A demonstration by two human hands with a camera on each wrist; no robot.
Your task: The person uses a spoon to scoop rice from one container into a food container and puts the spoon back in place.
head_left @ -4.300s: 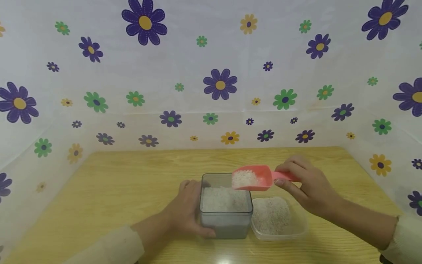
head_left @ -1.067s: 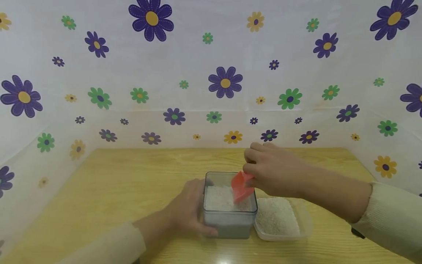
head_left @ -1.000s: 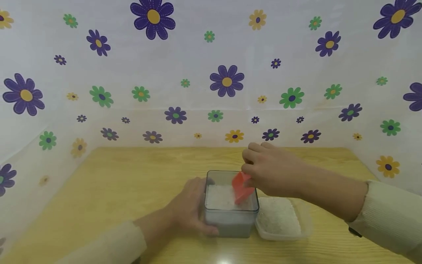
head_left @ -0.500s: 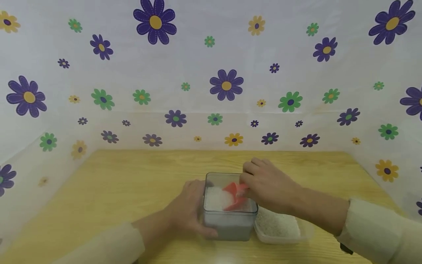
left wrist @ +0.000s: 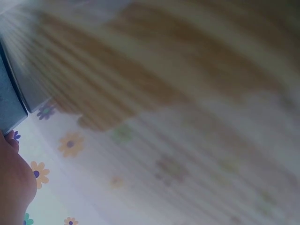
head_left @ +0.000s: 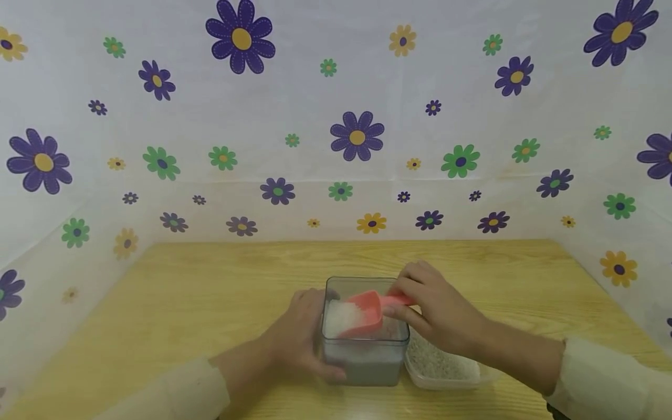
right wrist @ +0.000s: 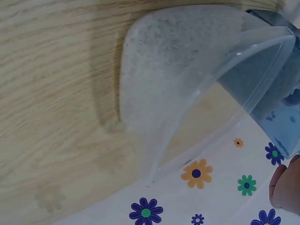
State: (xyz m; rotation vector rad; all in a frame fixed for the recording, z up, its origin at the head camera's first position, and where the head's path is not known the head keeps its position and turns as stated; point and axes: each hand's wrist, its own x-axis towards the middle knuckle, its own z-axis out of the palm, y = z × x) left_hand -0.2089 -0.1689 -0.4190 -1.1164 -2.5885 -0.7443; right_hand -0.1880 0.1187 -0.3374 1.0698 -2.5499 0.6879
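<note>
In the head view, my left hand grips the left side of a square grey see-through container, thumb along its front and the other fingers partly hidden. White rice partly fills the container. My right hand pinches the handle of a pink scoop from above right. The scoop's bowl lies inside the container, tilted to the left, with rice at its mouth. Close on the right stands a low clear plastic tub with more rice, partly covered by my right forearm.
Both containers stand on a wood-grain table. A white sheet with printed flowers rises behind the table and along both sides. The right wrist view shows the clear tub's rim close up beside the grey container.
The right hand carried the loaded scoop left over the grey container and tipped it. Since then, hand and scoop have lowered into it and the wrist has turned. The left hand keeps its hold.
</note>
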